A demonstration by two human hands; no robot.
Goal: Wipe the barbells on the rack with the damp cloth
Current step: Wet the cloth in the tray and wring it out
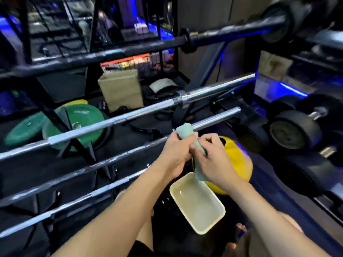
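A pale green cloth (186, 131), twisted into a roll, is held upright between both hands. My left hand (176, 153) grips its upper part and my right hand (213, 160) grips it lower down. The cloth's bottom end hangs over a cream rectangular basin (215, 217) holding cloudy water. Several barbells lie across the rack in front of me: a black bar (111, 53) at the top, a chrome bar (148, 110) below it, another chrome bar (219, 117) just behind the hands, and lower bars (83, 197) near my left forearm.
Green weight plates (81, 117) and a tan bag (122, 89) sit behind the bars. A yellow plate (239, 160) lies under my right hand. Black dumbbells (291, 132) stand on a rack to the right. My knees show at the bottom.
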